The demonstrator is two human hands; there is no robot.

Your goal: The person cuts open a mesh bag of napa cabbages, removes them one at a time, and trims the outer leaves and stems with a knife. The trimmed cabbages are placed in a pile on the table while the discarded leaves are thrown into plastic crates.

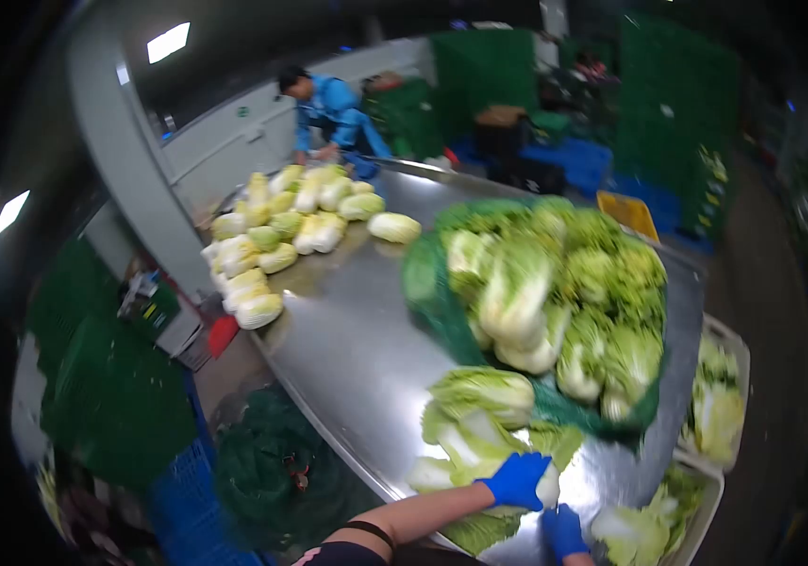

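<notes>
My left hand point(517, 479), in a blue glove, is closed over a napa cabbage point(548, 489) near the front edge of the metal table; the white base end shows beside the fingers. Just to the right, my right hand point(564, 530), also blue-gloved, is closed near that base end, and what it holds, if anything, cannot be made out. Loose cabbage leaves point(465, 448) lie under and left of my left hand. A whole leafy cabbage point(487, 391) rests behind them. Beyond it, a green mesh sack point(430, 283) lies open around several untrimmed cabbages point(517, 292).
Trimmed cabbages point(281, 222) cover the table's point(357, 302) far left. A person in blue point(333, 108) bends at the far end. White crates point(723, 472) with leaves stand along the right edge. Green netting point(272, 462) lies on the floor at left. A yellow crate point(628, 215) sits behind the sack.
</notes>
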